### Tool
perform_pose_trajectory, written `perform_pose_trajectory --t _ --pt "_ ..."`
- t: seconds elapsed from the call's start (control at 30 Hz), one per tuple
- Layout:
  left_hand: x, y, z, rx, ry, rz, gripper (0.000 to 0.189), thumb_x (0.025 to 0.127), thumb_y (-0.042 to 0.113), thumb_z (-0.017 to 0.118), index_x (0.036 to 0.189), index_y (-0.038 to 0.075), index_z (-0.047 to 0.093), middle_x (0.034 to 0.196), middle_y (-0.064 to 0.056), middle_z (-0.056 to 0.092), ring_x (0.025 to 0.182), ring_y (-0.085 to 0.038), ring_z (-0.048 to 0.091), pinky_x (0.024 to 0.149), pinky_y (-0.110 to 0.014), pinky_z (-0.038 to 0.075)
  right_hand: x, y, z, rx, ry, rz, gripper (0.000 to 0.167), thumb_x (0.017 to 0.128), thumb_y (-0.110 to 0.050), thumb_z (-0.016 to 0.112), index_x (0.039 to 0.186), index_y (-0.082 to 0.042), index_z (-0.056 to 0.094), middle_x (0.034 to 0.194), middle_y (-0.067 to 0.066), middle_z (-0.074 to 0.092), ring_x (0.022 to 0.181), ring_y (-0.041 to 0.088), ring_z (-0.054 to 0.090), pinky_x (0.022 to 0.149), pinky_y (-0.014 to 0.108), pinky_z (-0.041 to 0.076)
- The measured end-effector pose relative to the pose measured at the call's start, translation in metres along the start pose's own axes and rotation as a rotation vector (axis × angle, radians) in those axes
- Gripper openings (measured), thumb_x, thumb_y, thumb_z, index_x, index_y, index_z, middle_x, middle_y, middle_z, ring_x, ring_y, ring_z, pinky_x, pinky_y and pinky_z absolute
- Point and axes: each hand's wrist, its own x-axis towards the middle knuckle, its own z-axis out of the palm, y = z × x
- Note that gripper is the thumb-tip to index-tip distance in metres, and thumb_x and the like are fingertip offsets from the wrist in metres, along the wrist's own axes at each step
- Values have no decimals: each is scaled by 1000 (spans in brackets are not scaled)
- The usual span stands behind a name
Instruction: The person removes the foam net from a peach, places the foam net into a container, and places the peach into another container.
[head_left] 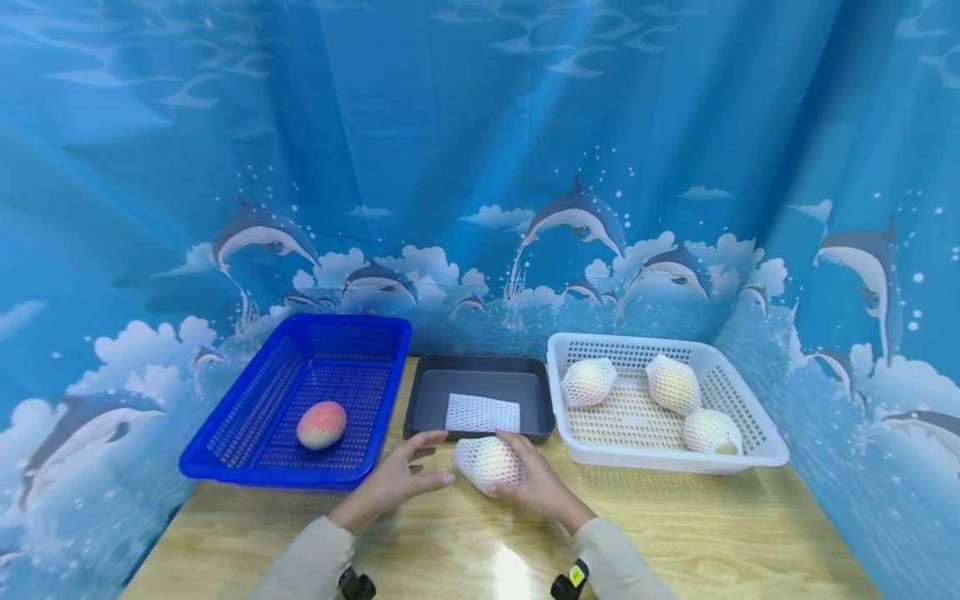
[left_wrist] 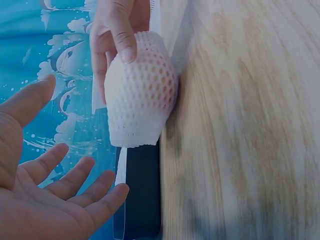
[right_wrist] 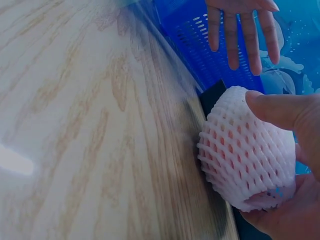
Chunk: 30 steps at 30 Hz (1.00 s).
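Observation:
My right hand (head_left: 534,479) grips a peach in a white foam net (head_left: 491,463), thumb on the near side and fingers behind it, in front of the dark tray. Through the mesh, pink skin shows in the right wrist view, where the netted peach (right_wrist: 247,150) fills the palm. To its left, my left hand (head_left: 399,477) is held with fingers spread and nothing in them. The left wrist view shows this left hand (left_wrist: 60,195) palm up, apart from the netted peach (left_wrist: 142,90). A flat white foam net (head_left: 483,413) lies in the dark tray (head_left: 431,387).
At the left stands a blue basket (head_left: 225,417) with one bare peach (head_left: 322,425) inside. A white basket (head_left: 600,454) on the right holds several netted fruits, one of them a netted peach (head_left: 588,382). All stand on a wooden table (head_left: 697,533) before a dolphin-print curtain (head_left: 480,167).

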Motion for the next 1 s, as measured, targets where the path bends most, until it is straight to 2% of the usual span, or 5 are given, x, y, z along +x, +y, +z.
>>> perform_pose_trajectory --t 0.17,0.4,0.6,0.73,1.0 --pt "-1 -3 0 2 -8 32 69 79 21 79 138 3 46 141 -21 46 126 -45 44 103 -59 39 -1 1 -3 -3 16 -14 82 76 -25 79 144 -3 39 146 24 38 132 43 37 109 62 28" --pt "0 -4 -1 5 -2 7 72 78 28 80 138 6 47 142 -19 46 127 -43 45 104 -58 39 0 1 -7 -1 52 -62 79 75 -22 81 140 1 43 142 26 41 130 46 39 108 63 30" --pt "-1 -3 -1 7 -5 11 71 78 27 79 138 6 47 141 -19 46 127 -43 45 104 -58 39 -3 -5 -10 1 70 -36 76 74 -21 81 139 -1 45 141 25 42 131 45 38 108 62 29" --pt "-3 -1 -1 8 1 16 70 79 23 79 138 5 47 141 -21 46 126 -44 44 103 -59 39 -6 -9 -14 10 69 -28 73 77 -20 80 139 0 45 142 26 41 131 46 37 104 61 37" --pt "-2 3 0 19 31 -15 71 77 23 81 137 6 48 140 -19 48 127 -43 44 104 -58 39 -15 -14 -24 49 71 -13 72 81 -22 77 141 -3 42 146 24 38 132 45 36 101 63 38"
